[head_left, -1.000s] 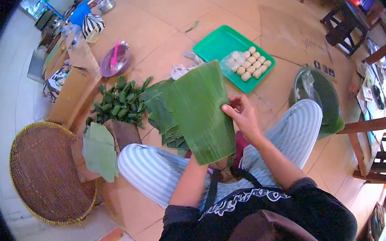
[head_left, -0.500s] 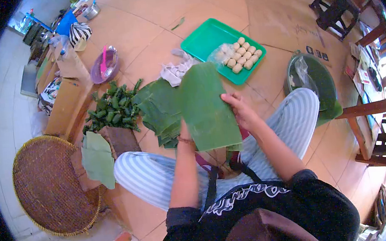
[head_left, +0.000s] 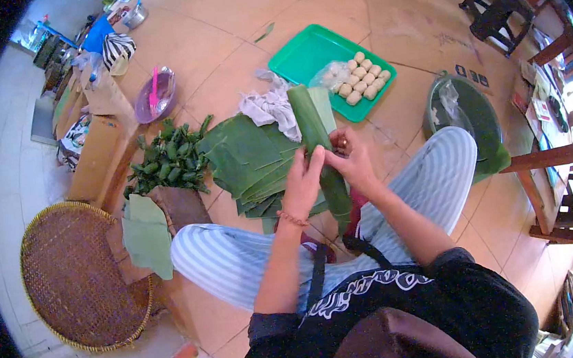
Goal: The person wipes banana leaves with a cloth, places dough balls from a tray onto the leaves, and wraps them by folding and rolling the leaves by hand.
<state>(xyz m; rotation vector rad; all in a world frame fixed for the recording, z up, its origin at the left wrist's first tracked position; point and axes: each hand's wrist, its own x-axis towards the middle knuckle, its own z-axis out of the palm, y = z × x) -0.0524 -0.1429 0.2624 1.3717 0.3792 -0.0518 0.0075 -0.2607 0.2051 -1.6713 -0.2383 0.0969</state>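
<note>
Between my two hands is a banana leaf point(head_left: 309, 118), curled into a long tube that slants from upper left to lower right. My left hand point(head_left: 305, 183) pinches its near middle, thumb on top. From the other side my right hand point(head_left: 352, 160) grips the same stretch, its thumb meeting the left one. A paler flap of leaf shows along the tube's right side. Stacked flat banana leaves point(head_left: 246, 158) lie on the floor just beyond my left hand. Past the tube, a green tray point(head_left: 299, 57) holds several pale rolls point(head_left: 364, 78) and a clear plastic bag point(head_left: 330, 76).
Small green leaf-wrapped parcels point(head_left: 168, 156) are heaped at left, near a purple bowl point(head_left: 155, 103) with a pink utensil. A white cloth point(head_left: 269, 108) lies behind the leaf stack. A round woven tray point(head_left: 82, 281) rests at far left, a dark green basin point(head_left: 435, 118) at right.
The leaf was spread flat and upright between my hands; now it is curled into a tube. My hands have come together at its middle.
</note>
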